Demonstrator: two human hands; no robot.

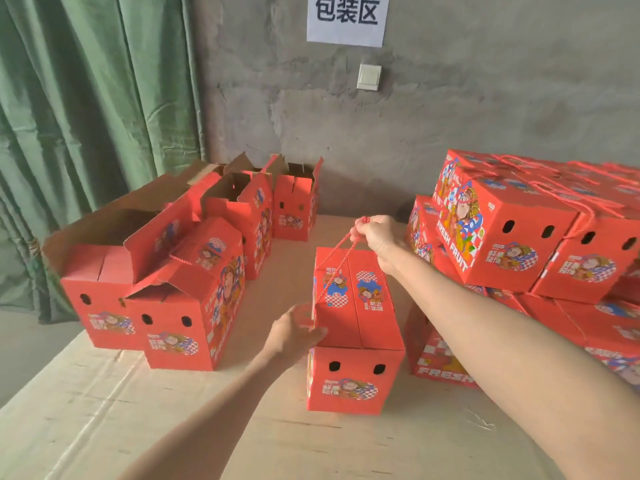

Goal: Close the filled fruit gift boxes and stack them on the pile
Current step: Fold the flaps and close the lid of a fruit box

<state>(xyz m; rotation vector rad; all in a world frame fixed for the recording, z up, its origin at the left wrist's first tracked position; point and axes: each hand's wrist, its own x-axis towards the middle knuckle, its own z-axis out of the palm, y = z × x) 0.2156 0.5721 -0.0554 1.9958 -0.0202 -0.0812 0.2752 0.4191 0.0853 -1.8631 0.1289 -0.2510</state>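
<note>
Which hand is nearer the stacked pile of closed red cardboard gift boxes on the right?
Right. The right hand grips the red rope handle just beside the pile of red cardboard gift boxes; the left hand touches the closed red box's left side, farther off.

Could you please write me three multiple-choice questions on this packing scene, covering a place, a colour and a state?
1. Where does the pile of closed boxes stand relative to the middle box?
A) to its left B) to its right C) on top of it
2. What colour is the curtain?
A) green B) blue C) yellow
3. What does the right hand hold?
A) nothing B) a loose flap C) the rope handle

Answers: 1 B, the pile fills the right side; 2 A, green folds hang at the left; 3 C, its fingers curl round the red rope.
</note>
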